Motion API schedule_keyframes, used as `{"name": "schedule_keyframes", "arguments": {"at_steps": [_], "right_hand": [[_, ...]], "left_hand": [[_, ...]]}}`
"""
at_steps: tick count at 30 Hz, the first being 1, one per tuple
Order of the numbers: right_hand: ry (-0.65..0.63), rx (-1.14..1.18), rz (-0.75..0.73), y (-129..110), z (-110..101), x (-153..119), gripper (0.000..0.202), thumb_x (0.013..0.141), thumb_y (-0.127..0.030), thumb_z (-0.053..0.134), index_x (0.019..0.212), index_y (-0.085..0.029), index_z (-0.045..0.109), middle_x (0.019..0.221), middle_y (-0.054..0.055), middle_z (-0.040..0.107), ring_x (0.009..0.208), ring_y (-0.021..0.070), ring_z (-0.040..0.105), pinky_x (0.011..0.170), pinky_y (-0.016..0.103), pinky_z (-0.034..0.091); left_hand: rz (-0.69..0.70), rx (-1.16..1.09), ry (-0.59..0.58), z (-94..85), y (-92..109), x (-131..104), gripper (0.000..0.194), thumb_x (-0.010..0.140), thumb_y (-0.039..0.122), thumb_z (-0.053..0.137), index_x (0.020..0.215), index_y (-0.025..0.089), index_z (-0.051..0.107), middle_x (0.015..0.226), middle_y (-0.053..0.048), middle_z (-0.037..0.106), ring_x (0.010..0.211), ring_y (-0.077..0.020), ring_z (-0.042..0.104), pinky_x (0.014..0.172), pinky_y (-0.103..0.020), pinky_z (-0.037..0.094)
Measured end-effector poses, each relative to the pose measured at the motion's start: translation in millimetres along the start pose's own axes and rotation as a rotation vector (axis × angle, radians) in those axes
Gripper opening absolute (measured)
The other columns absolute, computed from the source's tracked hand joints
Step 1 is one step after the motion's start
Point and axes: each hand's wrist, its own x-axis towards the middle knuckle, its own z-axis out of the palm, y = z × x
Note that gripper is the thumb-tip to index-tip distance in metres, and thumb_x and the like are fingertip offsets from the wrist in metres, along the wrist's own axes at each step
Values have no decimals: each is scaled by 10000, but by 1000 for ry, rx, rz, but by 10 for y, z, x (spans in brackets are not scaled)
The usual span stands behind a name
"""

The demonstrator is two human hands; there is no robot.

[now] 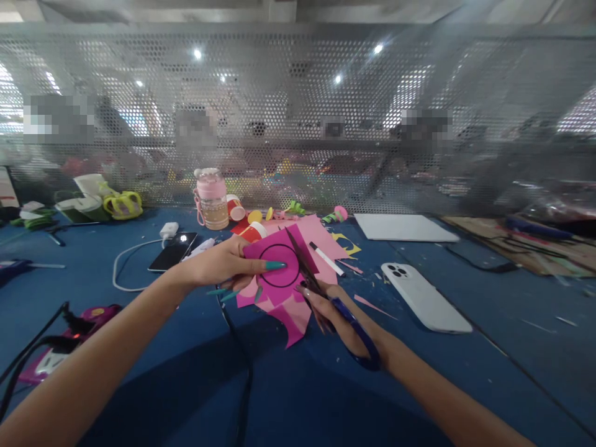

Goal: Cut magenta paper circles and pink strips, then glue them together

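Note:
My left hand grips a magenta sheet of paper by its left side, thumb on top. A black circle is drawn on the sheet, and its lower part hangs as a partly cut, curling flap. In my right hand is a pair of scissors with dark blue handles. Their blades lie at the right side of the sheet, pointing up and away, close to the drawn line. Light pink paper lies on the table behind the sheet, with a white marker beside it.
A white phone lies at right, near a white board. A pink-lidded bottle stands at the back left. A black phone, a white charging cable and a power strip occupy the left. Paper scraps are scattered about.

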Motion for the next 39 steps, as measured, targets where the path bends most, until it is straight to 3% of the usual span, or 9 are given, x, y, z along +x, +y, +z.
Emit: {"name": "schedule_keyframes", "arguments": {"at_steps": [10, 12, 15, 16, 20, 24, 27, 32, 39], "right_hand": [[54, 132, 36, 82, 72, 65, 471, 771, -672, 455, 610, -233, 401, 493, -66, 378, 464, 122, 427, 512, 286, 385], [70, 192, 74, 105, 99, 71, 474, 770, -673, 450, 607, -230, 402, 475, -71, 374, 444, 115, 416, 495, 276, 375], [65, 300, 126, 134, 146, 69, 472, 798, -651, 429, 600, -224, 395, 451, -80, 358, 399, 94, 368, 444, 247, 336], [76, 321, 133, 135, 161, 66, 474, 796, -652, 432, 600, -222, 397, 448, -80, 360, 395, 91, 366, 439, 240, 332], [107, 320, 126, 93, 199, 58, 509, 745, -704, 452, 585, -223, 402, 447, -73, 362, 404, 96, 373, 441, 237, 336], [114, 378, 103, 78, 222, 63, 510, 730, -705, 471, 575, -225, 398, 451, -76, 322, 403, 92, 331, 414, 229, 294], [103, 373, 111, 89, 229, 66, 496, 748, -696, 456, 601, -223, 423, 448, -78, 330, 391, 93, 339, 407, 230, 287], [137, 254, 40, 59, 207, 67, 493, 769, -680, 441, 579, -229, 388, 457, -73, 349, 418, 106, 378, 445, 249, 335], [184, 121, -5, 51, 167, 71, 511, 799, -688, 380, 587, -226, 424, 493, -51, 410, 469, 119, 422, 488, 260, 353]], "left_hand": [[-17, -64, 44, 0, -134, 66, 478, 798, 374, 578, 383, 143, 525, 299, 18, 468, 259, -28, 366, 293, -137, 271], [-6, -209, 139, 73, -218, 140, 439, 743, 386, 628, 392, 148, 514, 304, 17, 491, 251, -32, 379, 281, -137, 271], [88, -532, 490, 247, -341, 247, 411, 687, 473, 637, 455, 171, 481, 319, 37, 495, 249, -50, 416, 268, -144, 298], [97, -600, 536, 311, -369, 271, 428, 671, 521, 630, 472, 174, 478, 333, 31, 505, 266, -67, 455, 273, -152, 326], [37, -669, 482, 517, -391, 290, 465, 546, 563, 731, 530, 151, 515, 387, 29, 542, 319, -129, 558, 347, -224, 478], [61, -656, 503, 594, -336, 269, 443, 581, 504, 753, 740, 114, 615, 544, -3, 658, 415, -155, 630, 435, -264, 551], [96, -634, 534, 589, -304, 268, 449, 594, 480, 757, 822, 119, 617, 586, -5, 687, 376, -140, 606, 389, -258, 540], [103, -564, 483, 540, -262, 252, 424, 629, 518, 716, 700, 121, 586, 426, 7, 617, 299, -121, 554, 313, -196, 472], [93, -519, 433, 522, -177, 203, 353, 696, 460, 683, 702, 122, 583, 419, 17, 602, 293, -100, 539, 298, -168, 448]]}}
